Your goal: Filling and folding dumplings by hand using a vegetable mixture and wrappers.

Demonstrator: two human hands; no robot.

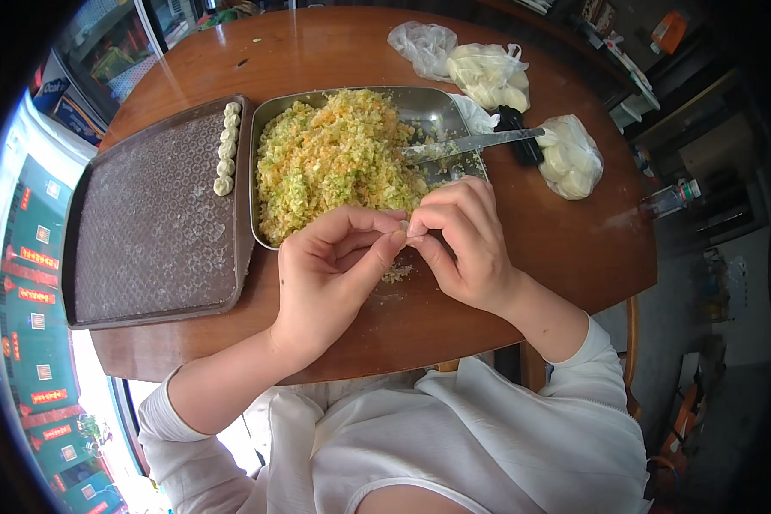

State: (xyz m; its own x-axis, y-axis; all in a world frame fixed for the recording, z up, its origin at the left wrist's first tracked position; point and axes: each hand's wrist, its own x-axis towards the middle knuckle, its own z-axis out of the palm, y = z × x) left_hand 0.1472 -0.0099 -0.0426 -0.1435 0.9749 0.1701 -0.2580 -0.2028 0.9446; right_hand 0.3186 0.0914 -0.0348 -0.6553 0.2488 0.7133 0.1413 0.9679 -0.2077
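I see the brown tray [146,214] running wide leftward from the row of dumplings [226,150] along its right rim, then the metal pan [433,104]; at its near edge, left hand [327,267] and right hand [469,242] pinch a small pale piece [405,227].

A glossy reddish-brown table [582,244] with a curving edge takes the whole spread, and over on the left it's the broad brown tray [150,214], lying flat right next to the metal pan [431,103] in the middle! Up at the far right, a crumpled clear bag [421,48] sits against a bag of pale pieces [487,75], with a second filled bag [571,163] nearer, just beside a black object [528,154], while loose crumbs [397,275] dot the wood below the pan.
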